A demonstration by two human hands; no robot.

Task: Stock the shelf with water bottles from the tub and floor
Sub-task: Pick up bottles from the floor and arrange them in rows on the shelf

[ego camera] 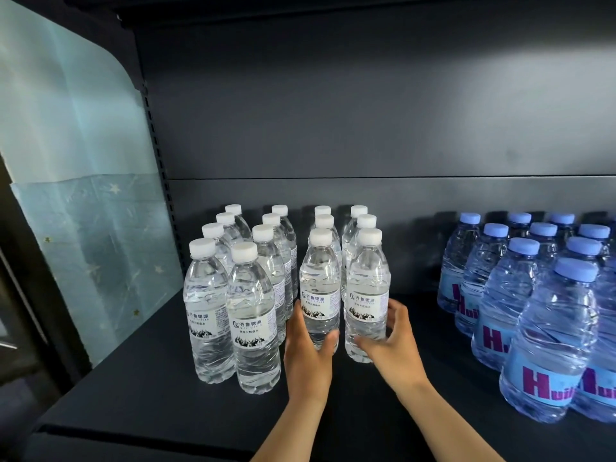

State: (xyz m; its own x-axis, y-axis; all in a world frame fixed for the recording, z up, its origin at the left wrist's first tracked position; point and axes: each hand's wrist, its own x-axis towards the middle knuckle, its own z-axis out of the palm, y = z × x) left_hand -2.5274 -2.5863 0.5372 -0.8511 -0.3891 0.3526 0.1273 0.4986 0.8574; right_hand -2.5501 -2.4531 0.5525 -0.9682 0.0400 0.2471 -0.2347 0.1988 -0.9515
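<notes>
Several clear white-capped water bottles stand in four rows on the dark shelf [140, 388]. My left hand [308, 358] grips the lower body of the front bottle of the third row [320, 288], thumb on its right side. My right hand [390, 341] curls round the lower part of the front bottle of the fourth row [366, 295], fingers on its right side. Both bottles stand upright on the shelf. The front bottles of the two left rows [253, 315] stand nearer to me. No tub or floor is in view.
A block of several larger blue-capped bottles [546, 345] with purple lettering fills the shelf's right side. Bare shelf lies between the two groups and in front of my hands. A pale blue sheet [83, 195] covers the left wall beside the shelf upright.
</notes>
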